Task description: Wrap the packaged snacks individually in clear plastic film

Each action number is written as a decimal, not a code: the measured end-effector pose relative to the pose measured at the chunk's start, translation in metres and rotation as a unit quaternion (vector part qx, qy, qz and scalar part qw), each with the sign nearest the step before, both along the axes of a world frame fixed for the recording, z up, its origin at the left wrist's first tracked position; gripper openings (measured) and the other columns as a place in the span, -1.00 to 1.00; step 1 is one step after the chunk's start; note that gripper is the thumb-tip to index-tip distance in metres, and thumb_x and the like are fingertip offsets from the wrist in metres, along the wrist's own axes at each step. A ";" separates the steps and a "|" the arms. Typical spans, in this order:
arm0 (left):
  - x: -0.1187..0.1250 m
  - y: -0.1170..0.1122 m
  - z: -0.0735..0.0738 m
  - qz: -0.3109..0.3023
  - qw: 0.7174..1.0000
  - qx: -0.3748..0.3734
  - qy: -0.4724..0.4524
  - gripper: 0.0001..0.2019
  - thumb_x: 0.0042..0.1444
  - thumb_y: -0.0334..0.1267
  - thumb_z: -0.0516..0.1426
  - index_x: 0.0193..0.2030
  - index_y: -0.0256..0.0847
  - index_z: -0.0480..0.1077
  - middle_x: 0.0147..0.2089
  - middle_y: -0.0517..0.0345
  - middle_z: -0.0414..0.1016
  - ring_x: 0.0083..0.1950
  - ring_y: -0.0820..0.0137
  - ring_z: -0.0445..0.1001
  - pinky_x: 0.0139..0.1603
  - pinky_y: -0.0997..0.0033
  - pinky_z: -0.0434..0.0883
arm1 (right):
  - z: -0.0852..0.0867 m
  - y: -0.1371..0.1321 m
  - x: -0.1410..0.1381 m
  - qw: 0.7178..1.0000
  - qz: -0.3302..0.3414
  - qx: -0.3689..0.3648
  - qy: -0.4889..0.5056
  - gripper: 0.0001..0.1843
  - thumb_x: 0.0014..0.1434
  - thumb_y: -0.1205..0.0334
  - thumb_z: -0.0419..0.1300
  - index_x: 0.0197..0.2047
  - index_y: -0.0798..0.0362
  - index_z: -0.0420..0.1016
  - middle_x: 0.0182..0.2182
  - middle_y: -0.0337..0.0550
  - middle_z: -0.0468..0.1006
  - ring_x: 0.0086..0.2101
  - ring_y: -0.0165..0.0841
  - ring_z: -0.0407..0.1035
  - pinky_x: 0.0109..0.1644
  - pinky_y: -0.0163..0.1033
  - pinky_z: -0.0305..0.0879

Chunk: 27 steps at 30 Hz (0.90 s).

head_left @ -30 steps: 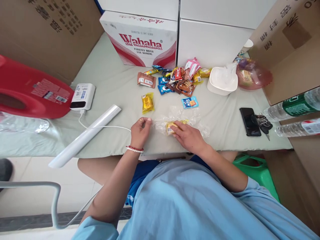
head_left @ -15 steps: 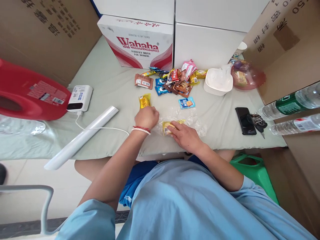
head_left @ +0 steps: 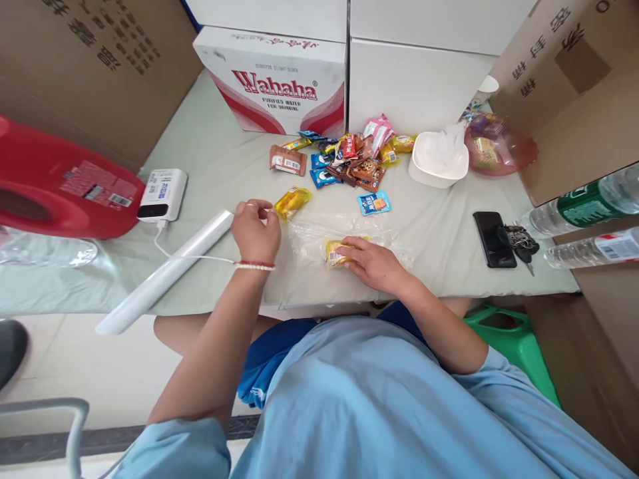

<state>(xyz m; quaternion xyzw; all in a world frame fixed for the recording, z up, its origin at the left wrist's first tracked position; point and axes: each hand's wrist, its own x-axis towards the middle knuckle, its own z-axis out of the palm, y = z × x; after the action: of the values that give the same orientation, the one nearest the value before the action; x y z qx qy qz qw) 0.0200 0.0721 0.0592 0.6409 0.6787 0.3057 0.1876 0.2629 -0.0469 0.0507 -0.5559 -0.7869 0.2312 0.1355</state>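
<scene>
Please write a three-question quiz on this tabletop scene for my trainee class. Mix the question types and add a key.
1. Multiple choice: What is the right hand resting on?
A) the white bowl
B) a small yellow packet
C) a water bottle

2. True or false: The black phone lies beside a bunch of keys.

3. Fill in the blank: Another yellow packet, the one farther from the body, lies nearest the ____ hand.

Key:
1. B, a small yellow packet.
2. True.
3. Left; the left hand is close beside it.
</scene>
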 end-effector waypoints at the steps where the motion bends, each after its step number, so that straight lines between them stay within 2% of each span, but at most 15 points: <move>1: 0.008 -0.016 0.005 0.001 0.999 0.038 0.001 -0.79 0.34 -0.29 0.05 0.00 -0.27 0.45 -0.03 0.01 0.50 0.07 0.20 0.43 0.24 0.02 0.35 | 0.000 0.001 0.000 1.000 -0.001 0.001 0.002 -0.54 0.43 0.25 0.11 0.34 -0.13 0.45 0.37 -0.12 0.38 0.22 -0.20 0.41 0.14 -0.12 0.45; 2: 0.018 -0.033 0.008 -0.022 0.997 0.080 0.001 -0.79 0.36 -0.26 0.05 0.00 -0.23 0.45 0.00 -0.01 0.50 0.08 0.20 0.43 0.25 0.03 0.36 | 0.000 0.001 -0.001 1.000 -0.001 0.001 0.003 -0.55 0.43 0.25 0.11 0.34 -0.13 0.45 0.36 -0.12 0.39 0.21 -0.19 0.41 0.15 -0.12 0.45; 4: 0.038 -0.065 0.005 -0.187 0.966 0.178 0.000 -0.78 0.36 -0.28 0.03 -0.02 -0.19 0.49 -0.07 -0.05 0.55 0.04 0.20 0.48 0.18 0.06 0.43 | -0.001 0.003 -0.001 1.000 -0.001 -0.001 0.005 -0.55 0.42 0.26 0.12 0.33 -0.12 0.46 0.35 -0.11 0.40 0.20 -0.19 0.42 0.16 -0.12 0.44; 5: 0.047 -0.078 -0.001 -0.267 0.944 0.193 -0.004 -0.75 0.36 -0.30 0.01 -0.01 -0.17 0.50 -0.07 -0.04 0.57 0.07 0.22 0.50 0.17 0.10 0.46 | -0.002 0.004 -0.001 1.000 0.000 -0.003 0.011 -0.56 0.41 0.27 0.12 0.31 -0.11 0.47 0.35 -0.10 0.40 0.19 -0.19 0.43 0.17 -0.11 0.43; 6: 0.055 -0.088 -0.009 -0.319 0.929 0.185 0.001 -0.72 0.37 -0.31 -0.01 0.03 -0.15 0.51 -0.03 -0.04 0.59 0.10 0.23 0.51 0.19 0.13 0.47 | -0.003 0.005 0.000 1.000 0.003 -0.003 0.022 -0.57 0.41 0.28 0.11 0.30 -0.09 0.48 0.34 -0.08 0.41 0.19 -0.19 0.43 0.19 -0.10 0.42; 8: 0.065 -0.098 -0.028 -0.320 0.934 0.161 0.008 -0.64 0.38 -0.34 -0.05 0.15 -0.14 0.49 0.10 -0.06 0.60 0.17 0.24 0.52 0.21 0.13 0.47 | -0.005 0.006 0.003 0.998 0.019 0.001 0.065 -0.56 0.39 0.33 0.08 0.28 -0.04 0.48 0.32 -0.03 0.43 0.22 -0.19 0.40 0.26 -0.07 0.37; 10: 0.067 -0.100 -0.045 -0.289 0.947 0.142 0.022 -0.59 0.39 -0.34 -0.06 0.27 -0.15 0.43 0.21 -0.09 0.57 0.23 0.22 0.51 0.24 0.11 0.46 | -0.007 0.008 0.009 0.992 0.041 0.001 0.121 -0.52 0.37 0.36 0.06 0.30 0.00 0.45 0.29 0.01 0.47 0.26 -0.20 0.36 0.33 -0.03 0.32; 13: 0.065 -0.096 -0.054 -0.285 0.949 0.121 0.068 -0.59 0.40 -0.33 -0.03 0.30 -0.14 0.42 0.25 -0.11 0.56 0.26 0.17 0.50 0.19 0.10 0.45 | -0.006 0.016 0.022 0.983 0.024 -0.032 0.180 -0.50 0.37 0.31 0.05 0.35 0.02 0.37 0.23 0.00 0.54 0.18 -0.22 0.44 0.27 -0.04 0.36; 15: 0.063 -0.094 -0.050 -0.299 0.943 0.102 0.109 -0.61 0.40 -0.34 -0.02 0.26 -0.13 0.46 0.25 -0.08 0.56 0.26 0.14 0.50 0.12 0.09 0.45 | -0.004 0.029 0.031 0.982 -0.036 -0.036 0.181 -0.54 0.41 0.24 0.04 0.31 0.05 0.41 0.16 -0.01 0.59 0.07 -0.24 0.51 0.18 -0.09 0.41; 18: 0.064 -0.093 -0.040 -0.310 0.935 0.068 0.155 -0.63 0.39 -0.35 0.01 0.23 -0.09 0.49 0.27 -0.04 0.56 0.27 0.14 0.47 0.09 0.08 0.42 | -0.001 0.061 0.039 0.990 -0.105 0.020 0.092 -0.63 0.40 0.23 0.04 0.15 0.09 0.54 0.07 0.02 0.63 0.01 -0.20 0.51 0.17 -0.08 0.36; 20: 0.067 -0.092 -0.034 -0.311 0.933 0.052 0.173 -0.63 0.39 -0.36 0.02 0.22 -0.05 0.49 0.26 -0.01 0.56 0.26 0.16 0.47 0.08 0.08 0.40 | -0.003 0.085 0.038 0.995 -0.094 0.044 0.000 -0.62 0.37 0.26 0.10 0.17 0.12 0.54 0.05 0.07 0.62 0.06 -0.12 0.45 0.24 -0.02 0.29; 23: 0.070 -0.090 -0.029 -0.304 0.932 0.053 0.189 -0.66 0.39 -0.34 0.04 0.17 -0.04 0.53 0.25 -0.03 0.55 0.27 0.12 0.42 0.05 0.08 0.39 | -0.010 0.115 0.031 0.992 -0.048 0.030 -0.110 -0.44 0.29 0.20 0.24 0.32 0.17 0.42 0.10 0.18 0.58 0.17 0.02 0.31 0.26 0.04 0.23; 25: 0.071 -0.090 -0.027 -0.291 0.934 0.063 0.198 -0.69 0.38 -0.32 0.06 0.12 -0.04 0.56 0.23 -0.08 0.53 0.27 0.07 0.38 0.02 0.07 0.38 | -0.013 0.128 0.025 0.987 -0.037 -0.002 -0.157 -0.37 0.22 0.12 0.34 0.30 0.17 0.44 0.08 0.22 0.59 0.18 0.06 0.28 0.20 0.02 0.25; 27: 0.072 -0.091 -0.025 -0.285 0.934 0.066 0.208 -0.72 0.38 -0.30 0.07 0.09 -0.04 0.57 0.15 -0.10 0.53 0.22 0.05 0.37 -0.01 0.06 0.36 | -0.012 0.139 0.022 0.984 -0.036 -0.046 -0.171 -0.44 0.15 0.12 0.40 0.18 0.13 0.54 -0.04 0.16 0.64 0.11 0.01 0.35 0.10 -0.07 0.29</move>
<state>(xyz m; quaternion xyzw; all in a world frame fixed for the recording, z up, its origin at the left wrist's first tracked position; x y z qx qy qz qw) 0.0918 -0.0189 0.0344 0.8674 0.4698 0.1437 0.0791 0.2852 0.0924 0.0383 -0.6209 -0.7664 0.1635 -0.0181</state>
